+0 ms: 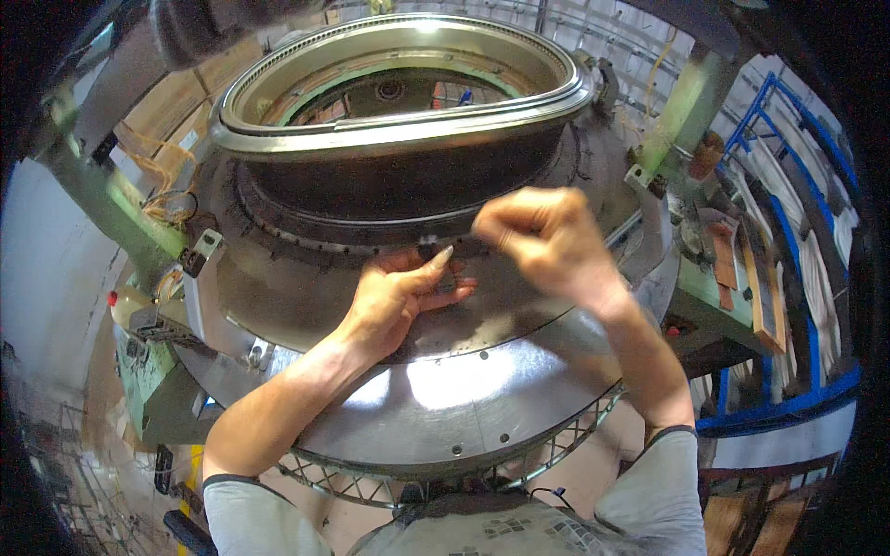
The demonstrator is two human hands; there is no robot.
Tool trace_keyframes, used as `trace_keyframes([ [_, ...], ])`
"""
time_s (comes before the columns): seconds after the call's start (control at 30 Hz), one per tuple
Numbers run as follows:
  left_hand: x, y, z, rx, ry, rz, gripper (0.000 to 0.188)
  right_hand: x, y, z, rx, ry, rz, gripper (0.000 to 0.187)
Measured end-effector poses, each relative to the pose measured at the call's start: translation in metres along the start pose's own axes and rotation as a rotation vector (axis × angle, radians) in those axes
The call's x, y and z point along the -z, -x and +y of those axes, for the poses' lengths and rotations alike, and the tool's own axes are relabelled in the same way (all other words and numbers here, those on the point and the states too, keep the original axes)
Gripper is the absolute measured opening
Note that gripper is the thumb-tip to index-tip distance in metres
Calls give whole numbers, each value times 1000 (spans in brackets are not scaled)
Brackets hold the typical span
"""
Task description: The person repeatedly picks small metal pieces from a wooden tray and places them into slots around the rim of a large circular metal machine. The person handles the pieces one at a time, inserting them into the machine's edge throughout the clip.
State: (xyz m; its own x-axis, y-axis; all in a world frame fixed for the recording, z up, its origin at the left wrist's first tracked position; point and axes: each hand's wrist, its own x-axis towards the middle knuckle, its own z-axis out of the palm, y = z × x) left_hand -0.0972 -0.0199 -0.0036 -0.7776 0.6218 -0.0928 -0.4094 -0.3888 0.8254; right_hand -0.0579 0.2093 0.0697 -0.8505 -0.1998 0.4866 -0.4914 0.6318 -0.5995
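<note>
A large round metal machine ring stands before me, with a wide flat shiny flange at its near side and a raised hollow cylinder in the middle. Over the flange, my left hand has its thumb and forefinger closed at a small dark piece, near a row of holes at the cylinder's foot. Its other fingers are loosely curled. To the right and slightly higher, my right hand is closed and smeared by motion, apart from the left. Whatever its fingers may hold is hidden.
Green machine posts rise at left and right. Metal clamp blocks sit at the ring's sides. A blue rack with pale sheets stands on the right. Beside it is a green bench with brown pieces.
</note>
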Motion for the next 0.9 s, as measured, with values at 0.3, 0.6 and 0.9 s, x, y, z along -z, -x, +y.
trace_keyframes([
  [0.3,1,-2,-11,-96,-24,150,23,-77,28,1,-87,337,39,7],
  [0.6,-3,2,-10,-184,-96,179,17,-85,30,-7,-89,356,75,11],
  [0.9,-6,6,-6,-129,-57,190,14,-82,27,-7,-119,85,180,16],
])
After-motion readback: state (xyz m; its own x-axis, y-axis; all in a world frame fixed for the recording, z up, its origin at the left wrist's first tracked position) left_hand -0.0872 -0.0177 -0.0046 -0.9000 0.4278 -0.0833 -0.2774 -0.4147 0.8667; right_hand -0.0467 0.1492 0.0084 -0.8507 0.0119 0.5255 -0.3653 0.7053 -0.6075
